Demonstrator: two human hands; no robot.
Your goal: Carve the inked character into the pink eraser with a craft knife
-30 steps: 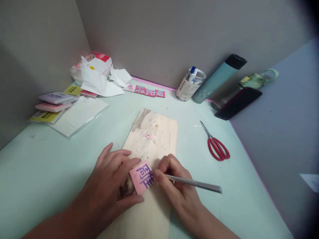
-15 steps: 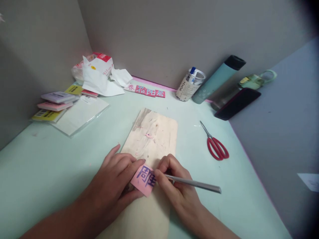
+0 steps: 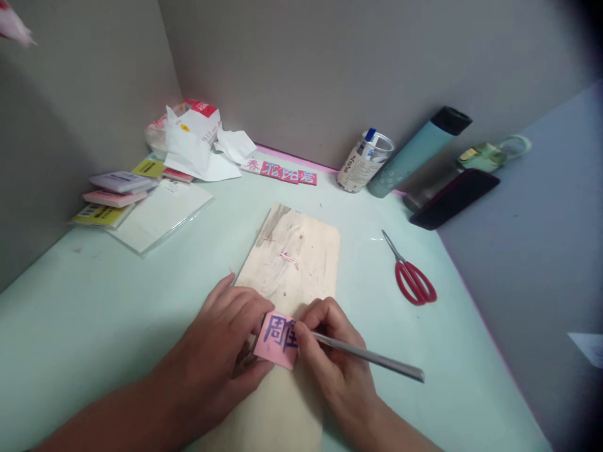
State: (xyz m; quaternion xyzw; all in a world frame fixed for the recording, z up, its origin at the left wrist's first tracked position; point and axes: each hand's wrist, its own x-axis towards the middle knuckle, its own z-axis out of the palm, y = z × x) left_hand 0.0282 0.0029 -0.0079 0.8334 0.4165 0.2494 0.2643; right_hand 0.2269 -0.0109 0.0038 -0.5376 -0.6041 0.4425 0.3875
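A: Far L on the pale green counter (image 3: 155,301)?

B: Pile of small flat yellow, pink + lilac packets (image 3: 117,183), overlapping a white paper pack in clear plastic wrap (image 3: 162,216). Behind those, a soft white-and-red tissue pack (image 3: 207,122) w/ crumpled white tissue (image 3: 188,149) in front.

A: Next, moving R?

B: Bare left hand (image 3: 214,342). Its grip's narrow, pinching a small pink square block w/ purple characters (image 3: 277,342), thumb low, fingers up top.

A: Block's where, exactly?

B: Btwn the hands, tilted, above the near half of a flat rectangular pale wood board w/ grey smears (image 3: 311,238). Can't tell if they touch. Further back, near the wall, a row of small flat tiles w/ painted characters, mostly pinkish-red (image 3: 288,174).

A: Other side?

B: Bare right hand (image 3: 342,376), grip closed round a slim silver metal tool (image 3: 377,359), fingertips at the block's R edge. Tool's tip is hidden; handle juts R.

A: Rest?

B: Clear cup w/ white printed label (image 3: 355,168), blue-topped stick (image 3: 370,134) inside; red-handled steel scissors (image 3: 413,276) lying flat; tall teal bottle w/ black lid (image 3: 417,154); dark flat phone-like slab (image 3: 455,199), in front of a metal bottle w/ green looped lid (image 3: 485,157).
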